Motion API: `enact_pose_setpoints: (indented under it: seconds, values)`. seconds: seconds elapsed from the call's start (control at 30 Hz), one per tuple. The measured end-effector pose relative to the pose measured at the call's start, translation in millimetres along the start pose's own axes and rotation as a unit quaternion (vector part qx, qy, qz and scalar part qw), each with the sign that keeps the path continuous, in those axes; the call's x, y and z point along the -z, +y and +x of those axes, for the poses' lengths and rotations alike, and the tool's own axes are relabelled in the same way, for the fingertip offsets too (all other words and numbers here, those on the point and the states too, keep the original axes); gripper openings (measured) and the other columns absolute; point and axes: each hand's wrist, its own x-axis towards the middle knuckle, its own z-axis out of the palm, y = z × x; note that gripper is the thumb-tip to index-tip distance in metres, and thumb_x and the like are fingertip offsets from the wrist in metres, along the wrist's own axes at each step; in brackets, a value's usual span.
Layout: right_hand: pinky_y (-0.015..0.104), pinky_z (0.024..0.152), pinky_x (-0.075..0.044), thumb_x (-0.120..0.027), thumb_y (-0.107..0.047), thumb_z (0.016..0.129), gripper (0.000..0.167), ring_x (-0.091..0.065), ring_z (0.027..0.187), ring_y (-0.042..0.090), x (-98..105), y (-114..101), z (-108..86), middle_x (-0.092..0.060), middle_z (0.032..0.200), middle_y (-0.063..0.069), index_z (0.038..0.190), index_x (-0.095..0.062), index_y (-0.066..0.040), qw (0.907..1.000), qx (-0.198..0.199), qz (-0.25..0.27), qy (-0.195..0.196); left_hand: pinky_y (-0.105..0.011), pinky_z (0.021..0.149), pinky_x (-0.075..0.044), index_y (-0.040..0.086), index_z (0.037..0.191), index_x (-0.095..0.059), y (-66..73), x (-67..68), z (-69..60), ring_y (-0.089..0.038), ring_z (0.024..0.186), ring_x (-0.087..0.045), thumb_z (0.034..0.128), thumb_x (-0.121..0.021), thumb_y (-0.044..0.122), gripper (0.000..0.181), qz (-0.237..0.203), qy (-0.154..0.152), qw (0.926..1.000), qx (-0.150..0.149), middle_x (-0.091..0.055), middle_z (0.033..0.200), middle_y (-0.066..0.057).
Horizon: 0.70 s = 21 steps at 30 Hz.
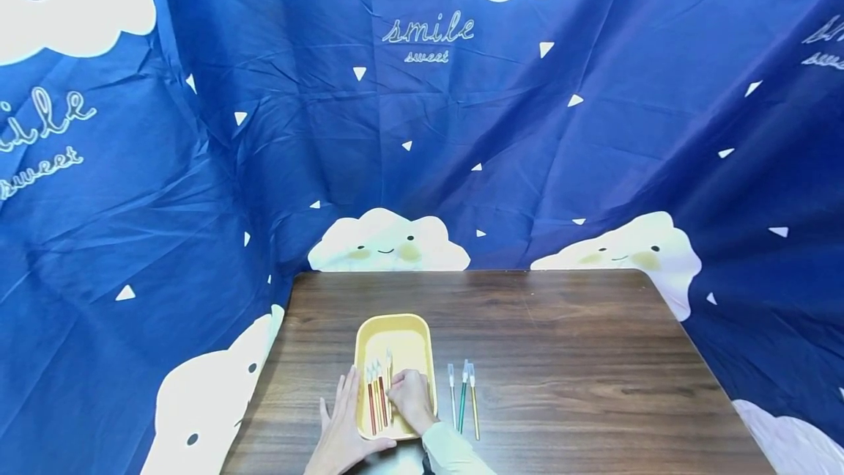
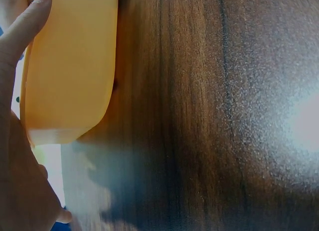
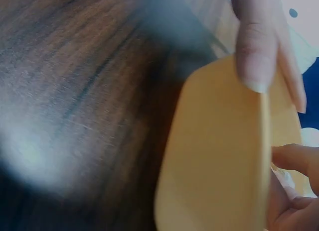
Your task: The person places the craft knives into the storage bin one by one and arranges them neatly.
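In the head view a yellow tray (image 1: 364,328) holds several thin brushes with clear caps, red ones (image 1: 372,409) among them, lying side by side in its left half. My left hand (image 1: 343,427) has its fingers stretched along the tray's left side, and its thumb lies at the near edge; the left wrist view shows this thumb (image 2: 32,19) against the tray wall (image 2: 70,66). My right hand (image 1: 410,398) is inside the tray with curled fingers, pinching a light-coloured brush (image 1: 389,369). Its fingers (image 3: 296,159) show partly behind the tray wall in the right wrist view.
To the right of the tray, three capped brushes lie on the wooden table (image 1: 580,365): a silvery one (image 1: 452,391), a green one (image 1: 463,402) and a gold one (image 1: 475,409). A blue cloth (image 1: 422,108) with white clouds hangs behind and beside the table.
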Motion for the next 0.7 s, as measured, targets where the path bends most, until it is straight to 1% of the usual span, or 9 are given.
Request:
enact_pose_setpoints:
  seconds: [0.13, 0.2, 0.3, 0.4, 0.53, 0.7]
  values:
    - [0.024, 0.045, -0.052, -0.075, 0.013, 0.073, 0.014, -0.062, 0.047, 0.011, -5.4, 6.2, -3.1, -0.07, 0.064, 0.004, 0.082, -0.072, 0.002, 0.9998, -0.015, -0.007, -0.008, -0.09, 0.106, -0.017, 0.001, 0.166, -0.019, 0.3, 0.0, 0.7, -0.054, 0.152, -0.026, 0.061, -0.085, 0.081, 0.147, 0.0, -0.01, 0.9999, 0.008, -0.025, 0.171, -0.021]
    - [0.026, 0.047, -0.053, -0.076, 0.012, 0.072, 0.014, -0.062, 0.048, 0.012, -7.2, 8.3, -4.5, -0.069, 0.063, 0.002, 0.08, -0.072, 0.001, 0.9998, -0.013, -0.017, -0.006, -0.09, 0.107, -0.016, 0.002, 0.166, -0.018, 0.7, 0.3, 1.1, -0.054, 0.152, -0.026, 0.0607, -0.085, 0.081, 0.148, -0.002, -0.014, 0.9998, 0.013, -0.025, 0.171, -0.021]
    - [0.029, 0.053, -0.056, -0.081, 0.011, 0.07, 0.015, -0.063, 0.052, 0.013, -9.2, 9.9, -6.3, -0.068, 0.061, 0.0, 0.077, -0.073, 0.0, 0.9991, -0.001, -0.041, 0.006, -0.089, 0.107, -0.015, 0.003, 0.167, -0.017, 0.9, 0.3, 0.9, -0.054, 0.153, -0.025, 0.0606, -0.085, 0.081, 0.148, -0.005, -0.019, 0.9996, 0.018, -0.025, 0.171, -0.021]
    - [0.032, 0.061, -0.057, -0.084, 0.008, 0.069, 0.016, -0.064, 0.059, 0.015, -11.2, 10.6, -6.7, -0.069, 0.062, 0.0, 0.075, -0.074, -0.003, 0.9971, 0.007, -0.072, 0.023, -0.089, 0.108, -0.015, 0.003, 0.167, -0.018, 1.3, 0.3, 0.6, -0.053, 0.153, -0.025, 0.0605, -0.086, 0.08, 0.148, -0.007, -0.018, 0.9996, 0.019, -0.027, 0.17, -0.022]
    - [0.037, 0.063, -0.057, -0.083, 0.009, 0.065, 0.016, -0.065, 0.063, 0.02, -14.0, 11.5, -7.3, -0.069, 0.065, 0.003, 0.071, -0.073, -0.003, 0.9938, 0.015, -0.102, 0.041, -0.088, 0.108, -0.016, 0.002, 0.166, -0.018, 1.4, 0.7, 0.3, -0.054, 0.152, -0.026, 0.0604, -0.085, 0.08, 0.148, -0.006, -0.015, 0.9997, 0.017, -0.027, 0.17, -0.023]
    - [0.039, 0.061, -0.055, -0.082, 0.008, 0.064, 0.016, -0.065, 0.064, 0.024, -16.2, 13.9, -8.4, -0.07, 0.068, 0.007, 0.07, -0.073, -0.003, 0.9909, 0.023, -0.12, 0.056, -0.089, 0.107, -0.017, 0.001, 0.166, -0.019, 1.5, 0.5, 0.0, -0.053, 0.152, -0.027, 0.0603, -0.085, 0.081, 0.148, -0.003, -0.01, 0.9999, 0.012, -0.026, 0.171, -0.021]
